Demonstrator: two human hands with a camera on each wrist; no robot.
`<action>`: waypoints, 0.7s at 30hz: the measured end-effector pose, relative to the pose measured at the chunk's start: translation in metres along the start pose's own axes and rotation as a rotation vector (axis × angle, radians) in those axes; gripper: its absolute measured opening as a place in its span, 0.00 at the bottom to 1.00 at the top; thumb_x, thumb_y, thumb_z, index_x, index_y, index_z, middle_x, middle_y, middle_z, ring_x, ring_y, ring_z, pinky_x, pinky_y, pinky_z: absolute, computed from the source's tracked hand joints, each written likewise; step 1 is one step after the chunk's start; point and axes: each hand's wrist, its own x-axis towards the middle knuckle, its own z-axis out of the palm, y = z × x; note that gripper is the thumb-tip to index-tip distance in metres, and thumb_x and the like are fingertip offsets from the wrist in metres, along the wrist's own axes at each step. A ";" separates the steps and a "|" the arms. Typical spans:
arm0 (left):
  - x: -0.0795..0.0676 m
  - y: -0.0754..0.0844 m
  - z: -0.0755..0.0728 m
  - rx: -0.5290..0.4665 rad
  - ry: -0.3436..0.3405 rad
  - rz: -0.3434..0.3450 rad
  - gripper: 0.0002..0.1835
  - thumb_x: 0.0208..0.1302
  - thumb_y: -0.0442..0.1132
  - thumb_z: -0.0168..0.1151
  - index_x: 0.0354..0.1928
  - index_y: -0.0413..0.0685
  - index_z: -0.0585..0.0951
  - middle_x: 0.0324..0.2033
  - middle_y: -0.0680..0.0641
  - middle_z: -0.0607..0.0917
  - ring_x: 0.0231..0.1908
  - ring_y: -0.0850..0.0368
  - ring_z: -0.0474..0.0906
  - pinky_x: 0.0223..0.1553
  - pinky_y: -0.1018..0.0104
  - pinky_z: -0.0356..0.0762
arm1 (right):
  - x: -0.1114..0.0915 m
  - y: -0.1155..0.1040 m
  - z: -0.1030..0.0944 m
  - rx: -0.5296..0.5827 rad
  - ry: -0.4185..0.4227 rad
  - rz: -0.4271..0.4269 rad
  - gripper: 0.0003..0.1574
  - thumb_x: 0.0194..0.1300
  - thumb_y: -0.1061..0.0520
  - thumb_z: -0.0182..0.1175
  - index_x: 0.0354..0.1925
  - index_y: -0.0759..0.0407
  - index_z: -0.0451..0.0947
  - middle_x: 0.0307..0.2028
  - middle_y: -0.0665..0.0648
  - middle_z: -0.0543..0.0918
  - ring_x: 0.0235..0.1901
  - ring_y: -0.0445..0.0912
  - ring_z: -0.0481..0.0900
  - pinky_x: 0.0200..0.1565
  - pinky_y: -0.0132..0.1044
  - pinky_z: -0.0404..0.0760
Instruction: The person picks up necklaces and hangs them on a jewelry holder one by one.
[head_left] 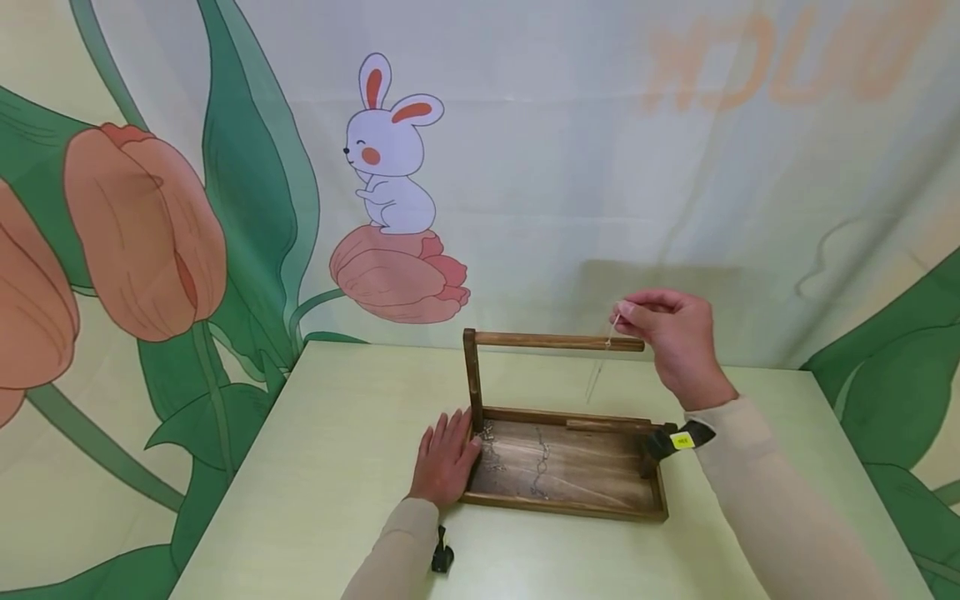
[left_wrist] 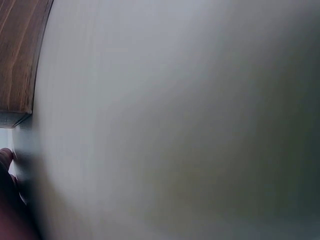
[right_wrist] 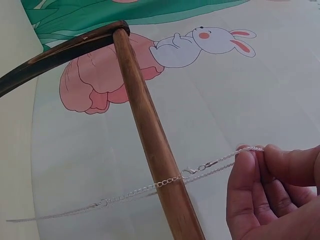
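Observation:
A thin silver chain necklace (right_wrist: 130,193) with a lobster clasp is pinched between thumb and fingers of my right hand (head_left: 678,346). It crosses the wooden bar (head_left: 551,341) of a jewelry stand near the bar's free right end, and its lower part hangs below the bar. At the stand's left side, my left hand (head_left: 444,462) lies with extended fingers against the wooden tray base (head_left: 566,507), by the upright post (head_left: 472,379). More thin chains (head_left: 542,467) lie in the tray. The left wrist view shows mostly blurred tabletop and a wooden corner (left_wrist: 17,60).
The stand sits on a pale yellow-green table (head_left: 360,417). Behind it hangs a cloth backdrop (head_left: 525,183) printed with tulips and a rabbit. Black wrist straps show at the right wrist (head_left: 682,439) and near the left sleeve (head_left: 442,557).

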 end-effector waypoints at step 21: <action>0.002 -0.004 0.005 0.023 0.028 0.013 0.33 0.83 0.57 0.40 0.84 0.58 0.55 0.82 0.45 0.60 0.84 0.41 0.47 0.83 0.39 0.40 | 0.002 0.006 0.016 -0.109 -0.039 0.019 0.03 0.65 0.69 0.69 0.38 0.68 0.86 0.29 0.52 0.92 0.30 0.43 0.91 0.41 0.35 0.92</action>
